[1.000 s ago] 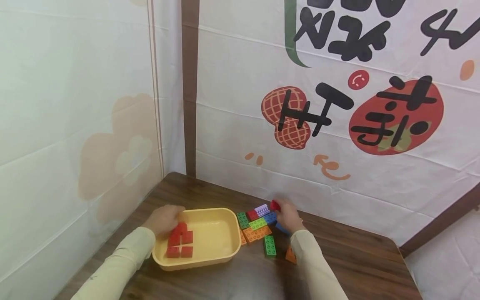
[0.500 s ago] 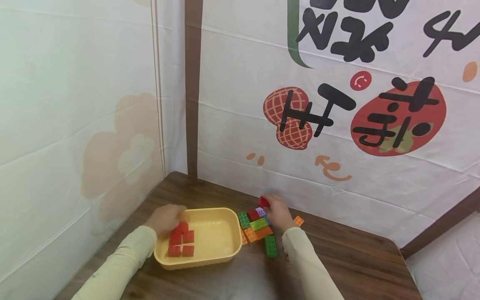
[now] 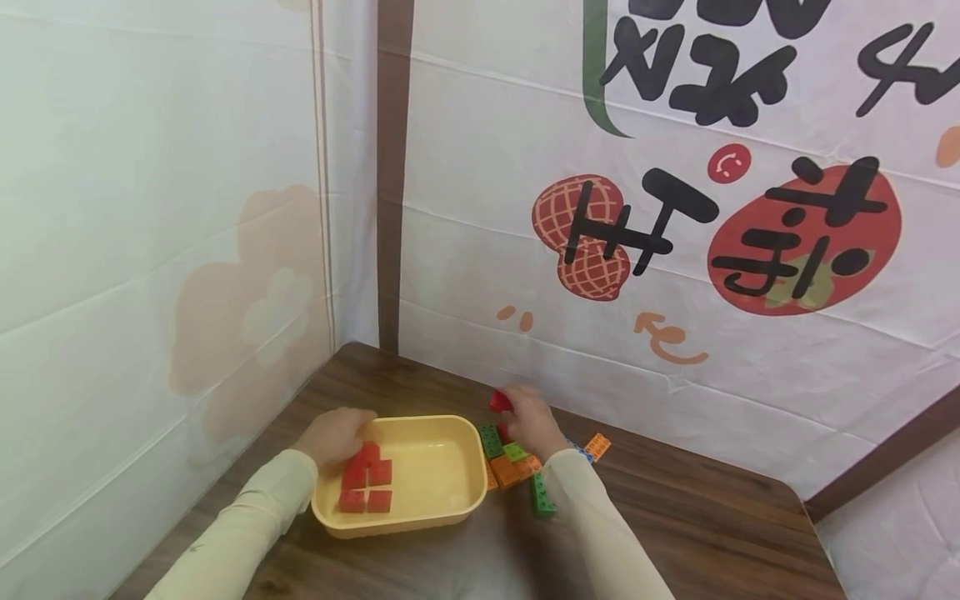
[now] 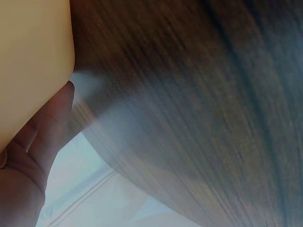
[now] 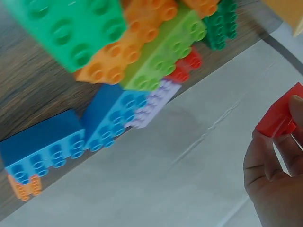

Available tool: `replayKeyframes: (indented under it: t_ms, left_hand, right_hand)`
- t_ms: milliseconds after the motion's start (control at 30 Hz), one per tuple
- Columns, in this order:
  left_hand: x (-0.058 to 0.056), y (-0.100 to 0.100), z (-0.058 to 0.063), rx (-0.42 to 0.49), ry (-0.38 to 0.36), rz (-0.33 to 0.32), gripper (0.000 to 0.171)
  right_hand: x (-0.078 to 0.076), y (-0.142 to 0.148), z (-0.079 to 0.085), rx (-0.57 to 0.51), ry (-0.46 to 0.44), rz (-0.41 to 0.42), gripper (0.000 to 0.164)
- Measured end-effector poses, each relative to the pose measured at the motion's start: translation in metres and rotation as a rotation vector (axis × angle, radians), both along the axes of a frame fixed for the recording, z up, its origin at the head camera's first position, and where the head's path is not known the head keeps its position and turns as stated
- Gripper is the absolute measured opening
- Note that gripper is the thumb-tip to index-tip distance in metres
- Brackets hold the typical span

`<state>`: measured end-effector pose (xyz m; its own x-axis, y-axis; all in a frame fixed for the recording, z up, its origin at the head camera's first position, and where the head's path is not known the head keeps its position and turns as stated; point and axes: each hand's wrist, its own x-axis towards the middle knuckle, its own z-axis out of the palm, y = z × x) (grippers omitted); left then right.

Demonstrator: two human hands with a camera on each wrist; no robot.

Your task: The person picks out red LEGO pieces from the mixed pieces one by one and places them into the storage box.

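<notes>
A yellow plastic tub (image 3: pixel 405 528) stands on the table's left part, with several red toy bricks (image 3: pixel 378 472) in its left half. My left hand (image 3: pixel 333 437) grips the tub's back left corner; in the left wrist view its fingers lie along the outer wall (image 4: pixel 33 56). My right hand (image 3: pixel 531 421) pinches a red brick (image 5: pixel 277 113) between thumb and fingers, above the loose bricks right of the tub. Beneath that hand and sleeve, part of the pile is hidden in the head view.
Loose building bricks lie right of the tub: dark green (image 3: pixel 491 440), lime (image 5: pixel 165 52), orange (image 3: pixel 505 471), blue (image 5: pixel 45 139), lilac (image 5: pixel 156 101) and another red one (image 5: pixel 184 66). A green brick (image 3: pixel 543 495) lies nearer the front. White printed cloth (image 3: pixel 465 250) hangs behind the table.
My right hand has moved left toward the tub, carrying the red brick. Blue and orange bricks have come into sight behind its wrist. My left hand stays on the tub.
</notes>
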<state>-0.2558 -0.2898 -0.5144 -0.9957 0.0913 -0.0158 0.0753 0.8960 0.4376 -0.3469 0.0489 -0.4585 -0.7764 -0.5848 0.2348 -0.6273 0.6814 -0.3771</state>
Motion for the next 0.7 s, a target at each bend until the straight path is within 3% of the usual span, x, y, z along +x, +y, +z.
replayKeyframes:
  t_ms: [700]
  left_hand:
    - [0.001,-0.001,-0.002,0.009,0.018,0.003,0.045]
  right_hand:
    - [0.023,-0.065,0.011,0.049,-0.006,0.096,0.044]
